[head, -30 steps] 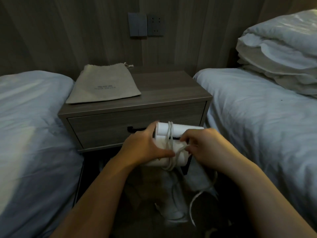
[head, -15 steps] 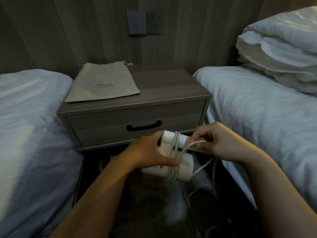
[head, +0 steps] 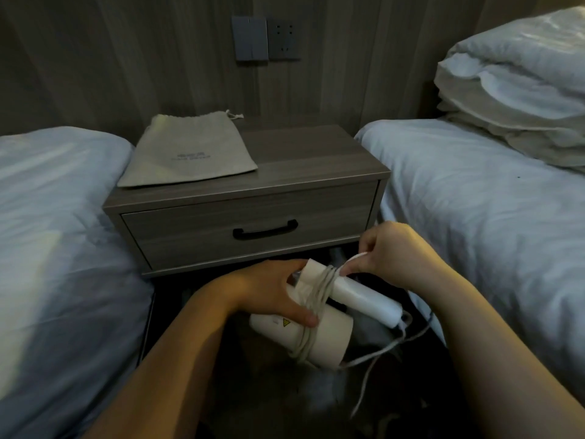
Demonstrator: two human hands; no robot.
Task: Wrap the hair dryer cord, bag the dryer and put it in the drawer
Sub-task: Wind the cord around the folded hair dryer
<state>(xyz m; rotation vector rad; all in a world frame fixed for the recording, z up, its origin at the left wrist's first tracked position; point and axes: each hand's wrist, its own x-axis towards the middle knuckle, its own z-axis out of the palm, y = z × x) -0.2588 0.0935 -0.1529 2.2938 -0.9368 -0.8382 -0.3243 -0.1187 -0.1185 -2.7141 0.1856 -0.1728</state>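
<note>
A: Winding goes on in front of the nightstand: the white hair dryer, folded with its handle alongside the barrel, hangs low between the two beds, and several turns of cord cross its middle.

B: And the hands?

A: The left hand is clasped round the body, thumb pressing the turns down. The right hand pinches the cord between thumb and fingertips just above the handle, drawing a loop taut.

B: What would make this step go well, in the viewer's judgement?

A: The person should probably keep the thumb on the coils so they cannot slip, lay each new turn beside the last, and keep tension even. A good length of loose cord trails down toward the floor, so more turns seem needed, and the end wants tucking.

B: The containers?

A: The drawstring bag lies flat on the nightstand top, seemingly empty, its mouth toward the wall. The drawer below is shut, so its contents cannot be told.
</note>
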